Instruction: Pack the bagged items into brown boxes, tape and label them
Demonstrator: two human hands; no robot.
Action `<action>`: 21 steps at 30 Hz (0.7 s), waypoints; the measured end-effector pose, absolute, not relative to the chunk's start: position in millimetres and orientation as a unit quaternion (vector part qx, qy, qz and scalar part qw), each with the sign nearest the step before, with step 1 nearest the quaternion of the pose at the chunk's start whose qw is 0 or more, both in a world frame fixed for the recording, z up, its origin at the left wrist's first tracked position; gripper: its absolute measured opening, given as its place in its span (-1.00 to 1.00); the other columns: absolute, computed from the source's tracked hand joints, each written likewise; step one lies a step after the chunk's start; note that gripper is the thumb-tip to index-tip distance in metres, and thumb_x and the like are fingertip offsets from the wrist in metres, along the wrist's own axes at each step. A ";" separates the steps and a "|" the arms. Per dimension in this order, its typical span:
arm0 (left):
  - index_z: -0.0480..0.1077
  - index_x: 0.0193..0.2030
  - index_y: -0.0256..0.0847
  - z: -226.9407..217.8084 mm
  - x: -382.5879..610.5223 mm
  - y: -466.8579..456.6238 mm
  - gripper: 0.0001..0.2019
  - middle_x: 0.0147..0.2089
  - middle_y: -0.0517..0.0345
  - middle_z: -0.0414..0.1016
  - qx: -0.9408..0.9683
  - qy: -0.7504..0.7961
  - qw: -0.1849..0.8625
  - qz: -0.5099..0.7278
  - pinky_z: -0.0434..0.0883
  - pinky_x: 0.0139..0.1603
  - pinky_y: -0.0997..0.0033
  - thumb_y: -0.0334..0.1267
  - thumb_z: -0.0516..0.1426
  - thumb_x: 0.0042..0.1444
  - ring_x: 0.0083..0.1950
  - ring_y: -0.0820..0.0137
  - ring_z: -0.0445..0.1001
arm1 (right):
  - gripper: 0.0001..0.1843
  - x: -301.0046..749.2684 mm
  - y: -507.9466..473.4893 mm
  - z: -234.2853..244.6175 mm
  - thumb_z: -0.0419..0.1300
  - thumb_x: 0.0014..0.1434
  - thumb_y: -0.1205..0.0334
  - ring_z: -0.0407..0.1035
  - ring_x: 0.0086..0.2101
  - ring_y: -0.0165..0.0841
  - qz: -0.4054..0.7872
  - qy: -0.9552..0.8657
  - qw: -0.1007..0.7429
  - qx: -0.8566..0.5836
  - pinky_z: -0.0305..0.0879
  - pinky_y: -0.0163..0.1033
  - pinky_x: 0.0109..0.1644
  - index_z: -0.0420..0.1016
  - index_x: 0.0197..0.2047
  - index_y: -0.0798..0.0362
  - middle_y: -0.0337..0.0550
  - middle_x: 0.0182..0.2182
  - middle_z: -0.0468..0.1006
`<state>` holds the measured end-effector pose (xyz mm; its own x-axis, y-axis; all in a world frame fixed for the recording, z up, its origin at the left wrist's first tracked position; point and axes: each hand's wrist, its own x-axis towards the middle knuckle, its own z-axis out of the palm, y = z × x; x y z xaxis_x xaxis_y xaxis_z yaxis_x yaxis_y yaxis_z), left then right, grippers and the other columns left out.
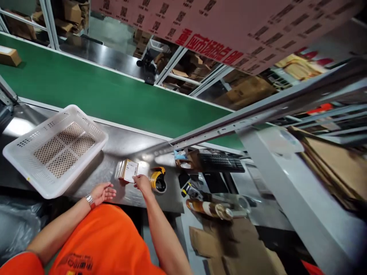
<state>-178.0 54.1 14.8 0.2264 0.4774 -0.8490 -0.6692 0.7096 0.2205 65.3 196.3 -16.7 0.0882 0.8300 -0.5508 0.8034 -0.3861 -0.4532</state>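
Note:
My right hand (142,184) pinches the lower right corner of a white printed label (131,170). The label lies over a small package (122,170) with orange-brown sides, which sits on the metal table (110,162). Whether the label is stuck down cannot be made out. Palm up and fingers spread, my left hand (104,193) is open near the table's front edge, left of the package and apart from it. Just right of my right hand stands a yellow and black device (158,180), its kind unclear.
A white plastic basket (99,139) stands on the left. Behind the table runs a green conveyor belt (114,101), with a cardboard box (9,56) at its far left. To the right are a keyboard (221,162), a bottle-like roll (209,209) and flattened cardboard (243,244).

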 end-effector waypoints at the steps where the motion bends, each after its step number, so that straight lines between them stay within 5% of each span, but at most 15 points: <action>1: 0.48 -0.19 -0.24 14.7 -179.4 54.4 -0.70 -0.36 0.00 0.70 -0.092 0.501 0.778 0.369 0.53 -0.40 0.52 -0.26 0.05 0.62 -0.42 0.37 0.68 | -0.69 66.9 200.0 -14.3 0.45 0.28 0.09 0.72 -0.16 -0.01 0.363 -0.568 -0.002 -0.739 0.56 -0.03 0.06 0.56 -0.42 0.03 0.05 -0.49 0.69; 5: 0.48 -0.18 -0.24 14.1 -185.4 52.7 -0.78 -0.36 0.00 0.71 -0.067 0.507 0.771 0.380 0.54 -0.40 0.54 -0.26 0.15 0.57 -0.43 0.38 0.69 | -0.65 68.4 209.8 -6.6 0.51 0.30 0.03 0.58 0.26 0.20 0.273 -0.626 -0.031 -0.730 0.44 0.10 0.34 0.70 -0.04 0.15 0.44 0.05 0.75; 10: 0.50 -0.13 -0.26 9.2 -193.6 37.2 -0.82 -0.32 -0.01 0.73 -0.038 0.505 0.751 0.425 0.60 -0.34 0.51 -0.21 0.30 0.47 -0.39 0.36 0.73 | -0.48 45.1 208.2 -30.2 0.11 0.57 0.14 0.34 0.48 0.01 0.171 -0.793 0.058 -0.582 0.34 0.08 0.55 0.51 0.45 0.17 0.34 0.48 0.47; 15: 0.51 -0.15 -0.26 8.6 -199.5 11.7 -0.81 -0.29 -0.02 0.74 -0.027 0.517 0.720 0.461 0.63 -0.29 0.46 -0.21 0.37 0.41 -0.35 0.32 0.73 | -0.20 25.4 204.7 -76.5 0.12 0.53 0.01 0.05 0.63 0.20 0.134 -0.847 0.048 -0.512 0.05 0.41 0.68 0.25 0.64 0.33 0.45 0.62 0.25; 21: 0.52 -0.15 -0.26 17.8 -187.0 -4.0 -0.78 -0.30 -0.01 0.73 -0.053 0.552 0.661 0.505 0.57 -0.30 0.47 -0.20 0.42 0.35 -0.36 0.36 0.70 | -0.12 28.7 202.8 -88.5 0.18 0.48 -0.13 -0.03 0.65 0.27 0.106 -0.863 0.026 -0.494 -0.09 0.41 0.70 0.25 0.69 0.16 0.31 0.68 0.17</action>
<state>-187.0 -4.0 17.8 -0.1209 0.6096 -0.7834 -0.7260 0.4839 0.4887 28.7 202.8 -88.5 -0.5106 0.8577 -0.0601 0.8468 0.4896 -0.2080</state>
